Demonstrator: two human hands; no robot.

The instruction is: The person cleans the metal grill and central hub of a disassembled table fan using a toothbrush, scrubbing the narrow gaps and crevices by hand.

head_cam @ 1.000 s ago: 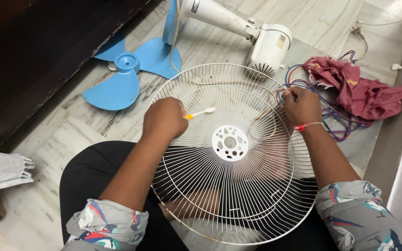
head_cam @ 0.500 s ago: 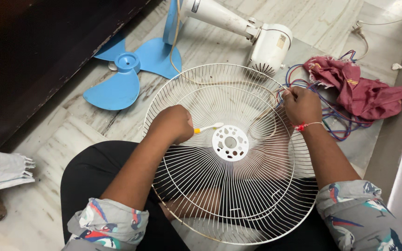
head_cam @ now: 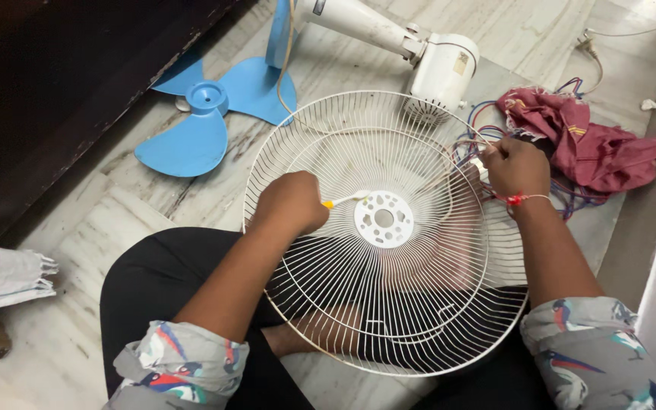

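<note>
On a pale marble floor beside a dark wooden panel, a white wire fan guard rests across the person's lap. The left hand is closed around a small brush near the hub; the right hand pinches the guard's rim. A blue fan blade, white fan motor and maroon cloth lie nearby.

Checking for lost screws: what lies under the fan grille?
Through the grille: the person's crossed legs and marble floor. Wires run under its right rim. No screws show.
</note>
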